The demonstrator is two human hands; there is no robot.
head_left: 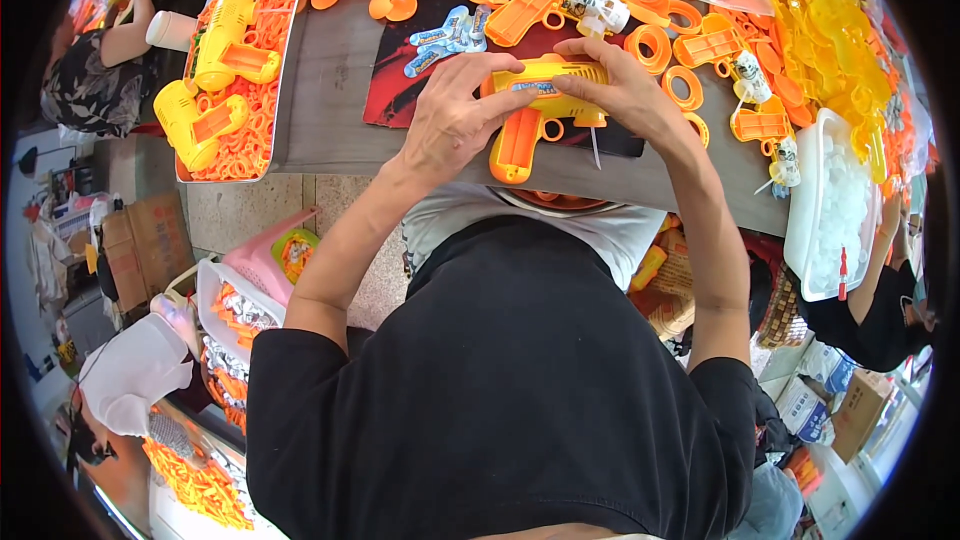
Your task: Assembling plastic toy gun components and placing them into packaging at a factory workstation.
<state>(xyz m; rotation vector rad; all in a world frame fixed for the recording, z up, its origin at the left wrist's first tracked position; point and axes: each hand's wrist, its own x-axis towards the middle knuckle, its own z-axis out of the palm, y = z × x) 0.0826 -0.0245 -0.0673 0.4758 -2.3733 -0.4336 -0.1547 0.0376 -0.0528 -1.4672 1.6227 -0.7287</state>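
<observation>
Above the front edge of the table, a yellow and orange toy gun (516, 148) is between my two hands, its handle pointing toward me. My left hand (450, 125) is closed at its rear, fingertips pressing beside a small blue label (533, 88) on its side. My right hand (640, 95) grips the front end, thumb and fingers against the yellow housing. A thin pale strip hangs below the front. Beyond my left hand lie several blue printed labels (450, 35) on a red and black mat (390, 90). Another toy gun (530, 5), with a white-wrapped front, lies behind.
At left stands a tray (187, 162) of small orange parts with yellow toy guns (187, 125) on top. Orange rings (648, 48) and part-built guns (765, 125) lie at right, near a yellow heap (820, 50) and a white bin (803, 240). Other people work at both sides.
</observation>
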